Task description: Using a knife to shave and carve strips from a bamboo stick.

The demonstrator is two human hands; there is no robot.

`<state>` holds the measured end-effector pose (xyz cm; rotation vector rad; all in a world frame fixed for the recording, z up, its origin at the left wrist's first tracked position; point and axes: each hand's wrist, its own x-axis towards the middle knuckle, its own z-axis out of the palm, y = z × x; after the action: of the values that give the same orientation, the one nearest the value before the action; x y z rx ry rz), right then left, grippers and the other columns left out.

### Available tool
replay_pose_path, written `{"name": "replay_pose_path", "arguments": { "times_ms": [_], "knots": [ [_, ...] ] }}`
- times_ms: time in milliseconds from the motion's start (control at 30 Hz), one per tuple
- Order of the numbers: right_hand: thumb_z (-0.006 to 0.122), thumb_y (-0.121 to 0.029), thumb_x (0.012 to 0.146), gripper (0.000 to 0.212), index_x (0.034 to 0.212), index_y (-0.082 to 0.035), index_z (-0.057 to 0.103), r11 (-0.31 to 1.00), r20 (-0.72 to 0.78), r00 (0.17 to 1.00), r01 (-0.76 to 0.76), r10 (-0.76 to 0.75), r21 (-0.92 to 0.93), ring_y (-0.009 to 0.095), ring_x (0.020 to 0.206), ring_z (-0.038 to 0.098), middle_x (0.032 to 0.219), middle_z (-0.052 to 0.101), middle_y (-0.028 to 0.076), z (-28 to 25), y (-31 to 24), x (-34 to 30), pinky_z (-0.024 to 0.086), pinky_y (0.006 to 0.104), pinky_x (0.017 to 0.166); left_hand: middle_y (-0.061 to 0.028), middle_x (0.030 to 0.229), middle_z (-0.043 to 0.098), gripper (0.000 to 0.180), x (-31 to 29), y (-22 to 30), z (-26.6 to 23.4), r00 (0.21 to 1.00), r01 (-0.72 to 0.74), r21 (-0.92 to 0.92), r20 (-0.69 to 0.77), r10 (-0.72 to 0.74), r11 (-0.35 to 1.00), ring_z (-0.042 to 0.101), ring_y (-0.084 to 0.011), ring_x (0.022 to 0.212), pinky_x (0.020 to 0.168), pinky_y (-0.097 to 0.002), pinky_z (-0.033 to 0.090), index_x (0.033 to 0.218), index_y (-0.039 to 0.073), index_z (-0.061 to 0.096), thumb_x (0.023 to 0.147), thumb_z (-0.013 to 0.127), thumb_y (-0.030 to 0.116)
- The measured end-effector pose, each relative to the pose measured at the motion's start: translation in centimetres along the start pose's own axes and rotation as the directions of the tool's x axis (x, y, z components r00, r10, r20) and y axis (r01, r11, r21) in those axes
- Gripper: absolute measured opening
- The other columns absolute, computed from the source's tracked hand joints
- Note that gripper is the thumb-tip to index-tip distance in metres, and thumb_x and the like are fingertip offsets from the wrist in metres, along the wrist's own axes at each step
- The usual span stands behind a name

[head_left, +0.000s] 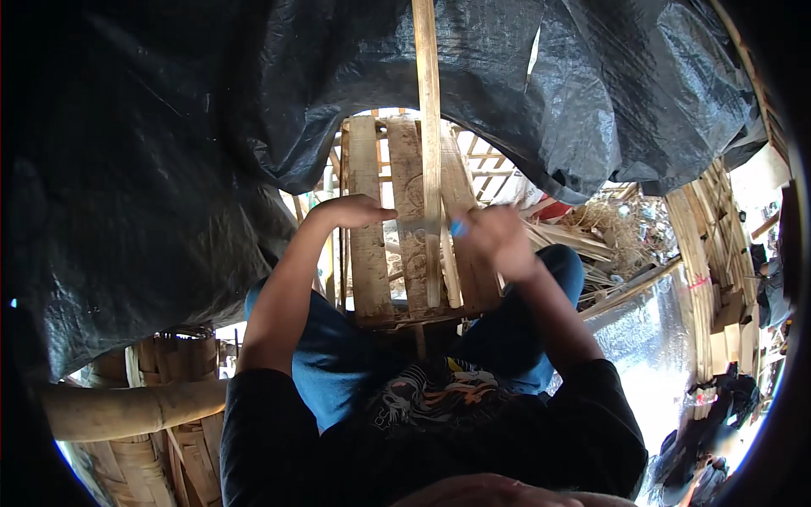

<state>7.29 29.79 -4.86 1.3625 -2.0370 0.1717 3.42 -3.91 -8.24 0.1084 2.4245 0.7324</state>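
Note:
My right hand is closed around a blue-handled tool, a knife by its look. Motion smears the hand, and the flat grey blade is blurred where it crosses a long bamboo strip. The strip comes down from the top of the view and rests along a wooden plank stand between my knees. On the left, my left hand hovers over the planks near the blade's far end. Its visible digits reach toward the blade, with a small gap apparent; the other fingers are partly hidden.
Black plastic sheeting hangs ahead and to the left. Split bamboo and dry shavings lie to the right, beside upright bundled strips. A thick bamboo pole is at lower left. Another person shows at lower right.

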Motion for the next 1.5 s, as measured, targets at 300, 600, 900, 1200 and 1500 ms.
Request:
{"name": "replay_pose_path", "arguments": {
  "times_ms": [300,600,900,1200,1500],
  "knots": [
    [0.062,-0.007,0.077,0.022,0.099,-0.003,0.062,0.942,-0.191,0.931,-0.276,0.311,0.190,0.036,0.084,0.056,0.089,0.057,0.019,2.7,1.5,0.1,0.048,0.0445,0.073,-0.0135,0.117,0.065,0.047,-6.5,4.3,2.2,0.922,-0.343,-0.438,-0.328,0.207,0.831,0.060,-0.0173,0.107,0.096,-0.0304,0.045,0.125,-0.002,0.052,0.097,0.060,0.035],
    [0.052,-0.024,0.100,0.025,0.092,0.000,0.052,0.481,0.076,0.591,-0.717,0.803,0.505,0.042,0.062,0.057,0.071,0.057,0.024,2.7,3.7,-2.4,0.041,0.0454,0.055,-0.0079,0.104,0.067,0.038,-5.2,8.6,4.2,0.786,-0.524,-0.573,-0.611,0.098,0.630,0.064,-0.0164,0.095,0.085,-0.0303,0.048,0.119,0.002,0.057,0.098,0.056,0.034],
    [0.061,-0.020,0.092,0.021,0.098,-0.001,0.054,0.711,-0.064,0.843,-0.408,0.535,0.573,0.038,0.078,0.056,0.086,0.055,0.019,1.8,0.4,1.7,0.044,0.0456,0.068,-0.0046,0.074,0.059,0.040,-1.1,10.4,13.7,0.851,-0.525,-0.846,-0.519,0.078,0.091,0.058,-0.0159,0.066,0.063,-0.0311,0.048,0.099,0.003,0.057,0.101,0.045,0.042],
    [0.072,-0.031,0.080,0.027,0.087,-0.007,0.060,0.964,-0.005,0.994,-0.109,0.113,0.242,0.027,0.070,0.056,0.081,0.054,0.009,3.6,2.5,2.4,0.045,0.0387,0.059,0.0035,0.068,0.054,0.015,1.3,9.7,15.7,0.819,-0.574,-0.814,-0.572,0.051,0.088,0.047,-0.0022,0.054,0.046,-0.0218,0.035,0.104,0.003,0.054,0.093,0.062,0.008],
    [0.072,-0.033,0.078,0.034,0.102,-0.010,0.065,0.972,-0.008,0.984,-0.174,0.178,0.160,0.025,0.078,0.052,0.089,0.053,0.005,3.5,1.5,1.8,0.039,0.0385,0.069,0.0004,0.076,0.054,0.016,0.5,8.9,14.7,0.822,-0.553,-0.833,-0.547,0.156,-0.008,0.050,-0.0048,0.063,0.054,-0.0237,0.040,0.108,0.003,0.052,0.096,0.058,0.012]
  ]
}}
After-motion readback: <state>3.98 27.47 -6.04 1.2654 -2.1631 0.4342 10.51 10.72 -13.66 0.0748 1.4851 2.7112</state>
